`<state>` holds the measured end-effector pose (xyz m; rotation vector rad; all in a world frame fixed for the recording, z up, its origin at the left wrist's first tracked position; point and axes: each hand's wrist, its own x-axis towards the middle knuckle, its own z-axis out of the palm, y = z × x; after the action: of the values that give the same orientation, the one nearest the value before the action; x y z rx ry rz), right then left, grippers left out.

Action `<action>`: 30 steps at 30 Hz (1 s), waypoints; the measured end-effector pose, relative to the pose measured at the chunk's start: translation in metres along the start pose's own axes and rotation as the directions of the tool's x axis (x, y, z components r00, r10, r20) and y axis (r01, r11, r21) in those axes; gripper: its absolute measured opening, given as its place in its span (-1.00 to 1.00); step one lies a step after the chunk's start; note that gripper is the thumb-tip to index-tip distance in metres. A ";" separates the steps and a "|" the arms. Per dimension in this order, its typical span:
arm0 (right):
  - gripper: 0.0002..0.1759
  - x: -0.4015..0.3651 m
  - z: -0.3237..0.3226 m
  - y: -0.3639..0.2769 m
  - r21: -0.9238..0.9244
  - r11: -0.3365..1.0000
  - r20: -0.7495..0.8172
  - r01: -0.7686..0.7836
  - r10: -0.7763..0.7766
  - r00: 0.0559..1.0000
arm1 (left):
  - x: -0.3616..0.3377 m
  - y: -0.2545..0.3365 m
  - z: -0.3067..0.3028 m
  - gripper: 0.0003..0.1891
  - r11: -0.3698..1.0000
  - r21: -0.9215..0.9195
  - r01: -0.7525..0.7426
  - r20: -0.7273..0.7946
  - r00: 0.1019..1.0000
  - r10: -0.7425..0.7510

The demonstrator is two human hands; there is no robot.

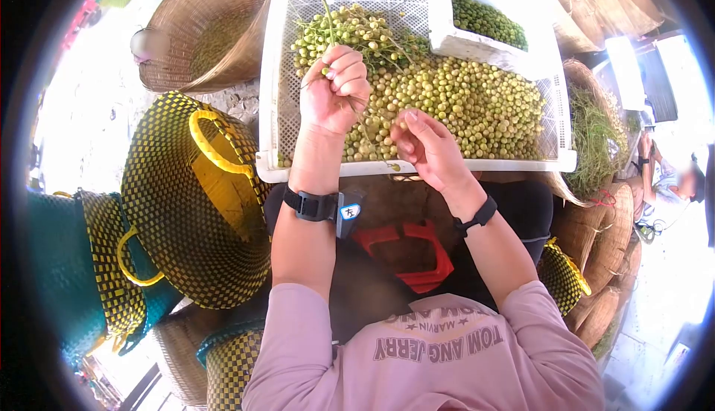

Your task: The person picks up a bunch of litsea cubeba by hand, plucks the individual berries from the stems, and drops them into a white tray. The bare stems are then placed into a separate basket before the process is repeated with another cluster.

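Note:
My left hand (335,89) is closed in a fist around a thin green stem (326,15), which sticks up above the fingers. A small green fruit shows by its thumb. Lower and to the right, my right hand (430,149) has its fingers curled towards the thumb; whatever is between them, if anything, is too small to make out. Both hands are over a white plastic crate (417,165) with mesh walls. Loose round yellow-green fruits (469,106) fill much of it, and a heap of fruits still on stems (350,31) lies behind my left hand.
A white foam box (484,50) of darker green fruits sits in the crate's far right corner. Left stand a wicker basket (160,46) and a black-and-yellow woven basket (160,210). Stripped stems (592,139) lie at right, near more baskets. Another person (666,188) is far right.

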<state>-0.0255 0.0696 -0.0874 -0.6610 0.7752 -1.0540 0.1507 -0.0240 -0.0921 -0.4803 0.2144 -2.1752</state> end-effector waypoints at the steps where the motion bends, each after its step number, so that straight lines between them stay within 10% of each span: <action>1: -0.79 -0.003 -0.002 0.000 0.001 1.000 -0.001 0.002 -0.002 1.000 | 0.000 0.001 0.000 -0.82 1.000 0.000 0.002 -0.001 1.000 -0.002; 6: -0.79 -0.003 -0.007 -0.005 0.027 0.993 0.091 -0.115 0.112 0.990 | -0.001 0.004 0.003 -0.81 1.000 -0.021 -0.008 0.025 1.000 0.009; 11: -0.70 0.010 0.006 0.010 -0.541 0.841 -0.015 0.008 -0.019 1.000 | 0.001 -0.003 0.003 -0.83 0.999 -0.029 0.014 0.017 1.000 -0.013; 26: -0.71 -0.001 0.009 0.022 0.078 0.978 0.044 -0.196 0.193 0.980 | -0.001 0.000 0.001 -0.82 0.998 -0.058 -0.020 0.025 0.999 0.021; 30: -0.72 0.005 0.007 0.030 0.005 0.982 0.026 -0.188 0.188 0.982 | 0.001 -0.001 0.001 -0.81 0.998 -0.058 0.001 0.024 1.000 0.000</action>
<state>-0.0035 0.0763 -0.1081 -0.5816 0.7949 -0.8745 0.1498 -0.0240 -0.0902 -0.5392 0.2647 -2.1673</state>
